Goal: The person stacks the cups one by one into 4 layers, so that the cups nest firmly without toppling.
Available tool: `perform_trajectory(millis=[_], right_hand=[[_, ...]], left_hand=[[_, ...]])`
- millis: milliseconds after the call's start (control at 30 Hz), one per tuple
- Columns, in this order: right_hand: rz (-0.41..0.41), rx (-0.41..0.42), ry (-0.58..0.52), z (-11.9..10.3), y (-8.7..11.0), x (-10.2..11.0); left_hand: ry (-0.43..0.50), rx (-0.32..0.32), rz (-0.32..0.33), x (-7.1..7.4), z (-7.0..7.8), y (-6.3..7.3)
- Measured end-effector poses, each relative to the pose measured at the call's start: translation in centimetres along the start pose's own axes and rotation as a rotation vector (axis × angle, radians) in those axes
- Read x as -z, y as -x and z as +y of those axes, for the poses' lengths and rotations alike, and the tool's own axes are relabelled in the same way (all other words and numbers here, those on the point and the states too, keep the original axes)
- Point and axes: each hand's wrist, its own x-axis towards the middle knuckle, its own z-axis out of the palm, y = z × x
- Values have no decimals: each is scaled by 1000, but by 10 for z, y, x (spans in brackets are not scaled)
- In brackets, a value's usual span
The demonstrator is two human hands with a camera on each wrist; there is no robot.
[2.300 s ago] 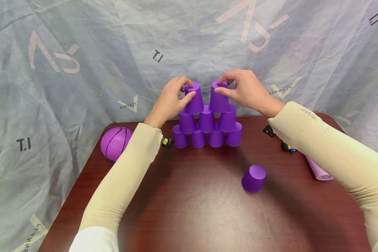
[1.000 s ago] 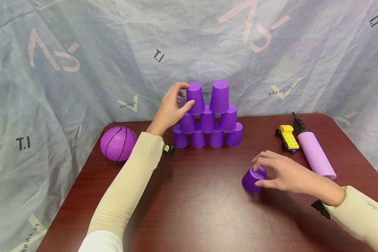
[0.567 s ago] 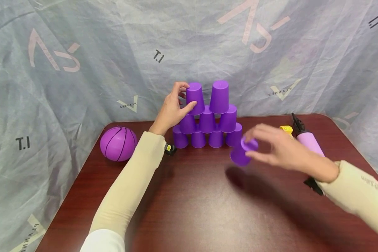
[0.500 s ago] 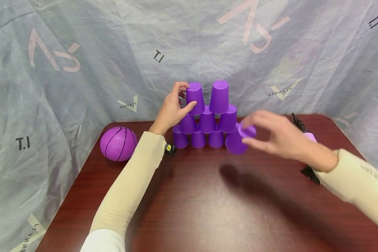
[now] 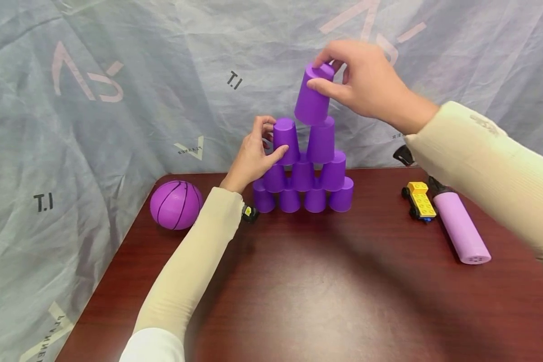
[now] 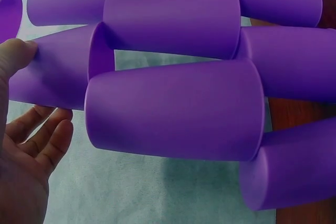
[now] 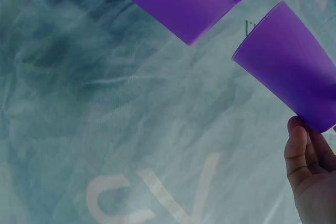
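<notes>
Upside-down purple cups stand stacked in a pyramid at the table's far side, with several in the bottom row, three above them and two on top. My left hand holds the left top-row cup, thumb in front and fingers behind; the left wrist view shows that cup with the thumb on its side. Above the right top-row cup, my right hand pinches another purple cup by its closed end, mouth down and slightly tilted. In the right wrist view the held cup is apart from the stack.
A purple basketball lies left on the brown table. To the right are a yellow toy-brick truck and a pink cylinder with a black end. A grey cloth hangs behind the pyramid.
My right hand has let go of the right top-row cup, gripped the lone cup at the table's front right, and lifted it above the pyramid. My left hand stays at its cup.
</notes>
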Motion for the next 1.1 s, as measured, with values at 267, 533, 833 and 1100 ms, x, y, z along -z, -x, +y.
perform_trajectory(millis=[267, 533, 833, 1100], right_hand=[[-68, -66, -28, 9, -19, -17], [-139, -143, -38, 12, -25, -26], [-172, -151, -48, 14, -23, -29], [-134, -172, -36, 11, 0, -5]], left_hand=[[8, 5, -11, -2, -1, -2], [14, 22, -26, -2, 0, -3], [15, 21, -22, -2, -2, -3], [-128, 57, -11, 15, 16, 16]])
